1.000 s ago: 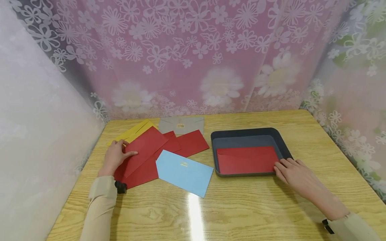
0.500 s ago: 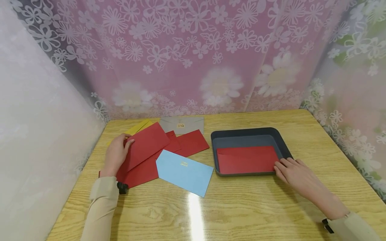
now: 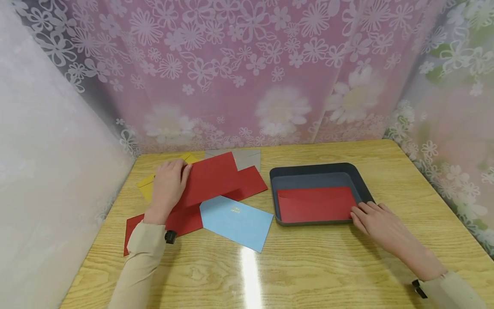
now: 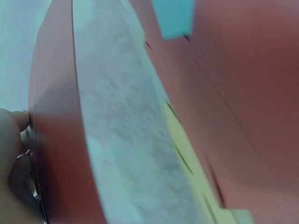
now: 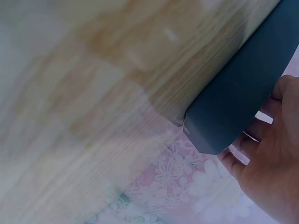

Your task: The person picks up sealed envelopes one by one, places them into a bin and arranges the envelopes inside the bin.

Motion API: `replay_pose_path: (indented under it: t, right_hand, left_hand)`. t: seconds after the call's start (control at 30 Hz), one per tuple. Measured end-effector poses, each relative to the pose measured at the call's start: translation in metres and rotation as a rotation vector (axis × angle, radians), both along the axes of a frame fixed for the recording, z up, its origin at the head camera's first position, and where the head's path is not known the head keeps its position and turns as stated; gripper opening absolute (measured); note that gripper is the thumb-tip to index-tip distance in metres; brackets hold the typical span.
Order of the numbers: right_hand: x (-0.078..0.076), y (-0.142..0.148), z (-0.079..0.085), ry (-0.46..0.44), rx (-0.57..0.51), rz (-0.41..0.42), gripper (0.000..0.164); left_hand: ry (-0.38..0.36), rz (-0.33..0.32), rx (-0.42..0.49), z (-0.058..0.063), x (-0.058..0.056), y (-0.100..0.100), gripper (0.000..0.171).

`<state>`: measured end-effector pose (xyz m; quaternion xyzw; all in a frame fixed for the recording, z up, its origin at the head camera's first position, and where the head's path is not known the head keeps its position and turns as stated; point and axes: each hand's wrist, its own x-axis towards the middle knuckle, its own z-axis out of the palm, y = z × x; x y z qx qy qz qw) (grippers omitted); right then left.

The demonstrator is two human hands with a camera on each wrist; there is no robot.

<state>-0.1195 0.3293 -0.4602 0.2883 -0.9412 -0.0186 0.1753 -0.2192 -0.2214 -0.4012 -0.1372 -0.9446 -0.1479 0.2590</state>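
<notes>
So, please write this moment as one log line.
left hand: holds red envelope; right hand: holds baking tray; tray: another red envelope

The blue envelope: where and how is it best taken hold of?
Probably pinch the blue envelope by its near right corner, coming from the near side: it lies flat, that corner uncovered. Its far right corner is close beside the tray, and the held red envelope hides the far left one in the head view.

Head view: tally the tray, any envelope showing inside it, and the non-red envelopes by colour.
Tray: 1
Red envelope showing in the tray: 1
Blue envelope: 1
Grey envelope: 1
Yellow envelope: 1
Total: 5
</notes>
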Motion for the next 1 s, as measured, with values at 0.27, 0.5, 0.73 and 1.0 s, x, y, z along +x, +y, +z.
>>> replay_pose_path:
  t: [0.27, 0.5, 0.73, 1.0]
  right_hand:
    - [0.001, 0.0, 0.002, -0.001, 0.011, 0.002, 0.022]
    - [0.001, 0.001, 0.002, 0.024, 0.006, 0.014, 0.022]
    - [0.0, 0.002, 0.004, 0.02, 0.027, 0.014, 0.026]
    - [0.002, 0.001, 0.003, 0.002, 0.041, 0.0, 0.025]
  left_hand:
    - [0.029, -0.092, 0.002, 0.019, 0.002, 0.039, 0.023]
    - [0.059, -0.162, 0.001, 0.027, -0.003, 0.074, 0.021]
    - [0.086, -0.237, -0.028, 0.034, -0.006, 0.119, 0.02]
    - [0.137, -0.365, -0.041, 0.039, -0.005, 0.178, 0.019]
